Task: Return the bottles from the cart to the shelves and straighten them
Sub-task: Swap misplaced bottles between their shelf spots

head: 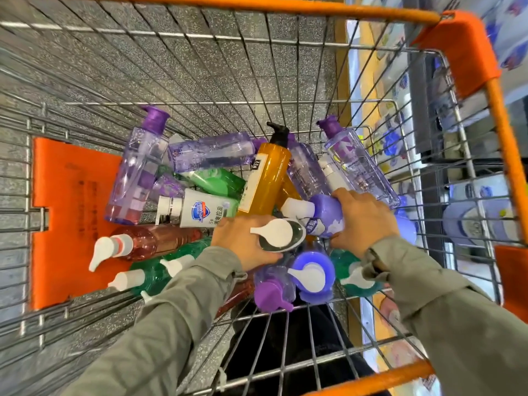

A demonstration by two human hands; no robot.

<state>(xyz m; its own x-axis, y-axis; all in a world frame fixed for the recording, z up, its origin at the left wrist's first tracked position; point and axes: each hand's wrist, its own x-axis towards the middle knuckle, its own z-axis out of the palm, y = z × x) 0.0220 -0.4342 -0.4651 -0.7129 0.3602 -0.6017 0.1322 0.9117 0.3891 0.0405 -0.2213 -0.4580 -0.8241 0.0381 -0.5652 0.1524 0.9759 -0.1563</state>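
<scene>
I have both arms reaching down into the cart [463, 47], grey-green sleeves [177, 310] coming in from the near edge. The left hand [243, 244] is curled round a grey bottle [298, 234] whose white pump head points straight up at the camera. That grip is closed on the bottle, thumb on the near side. The right hand [363, 218] lies knuckles-up over a purple-and-white bottle [328, 215] resting on its side, with the fingers bent round its body and holding it.

The grey bottle's body is hidden under its own pump and the left hand, and the lower layers of the pile are covered too. The shelves [468, 212] on the right show only as a blur through the wire wall.

Both held bottles sit in the near middle of the heap. An amber bottle [265, 181] with a black pump leans just beyond the left hand, and a white bottle [200, 210] lies just to its left. Clear lilac bottles [137, 167] crowd the far side, and a pink bottle [160, 238] and green bottles [151, 275] lie near left — partly under the left forearm.
</scene>
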